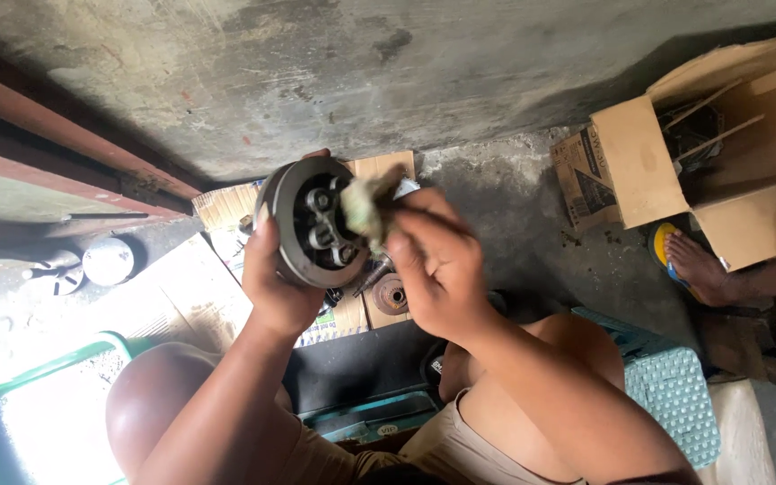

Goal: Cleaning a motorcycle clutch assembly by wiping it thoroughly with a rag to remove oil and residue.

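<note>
My left hand holds up a round grey metal drum part, its open face showing dark inner pieces and small rollers. My right hand presses a crumpled pale green rag against the inside of the drum. Both arms rise from the bottom of the view, over my bare knees. Below the drum, on flattened cardboard on the floor, lie small metal parts, among them a brownish round piece.
An open cardboard box with sticks and dark items stands at the right. Beside it rests another person's foot on a yellow and blue sandal. A teal stool sits under me. Shiny metal parts lie at the left by a rusty rail.
</note>
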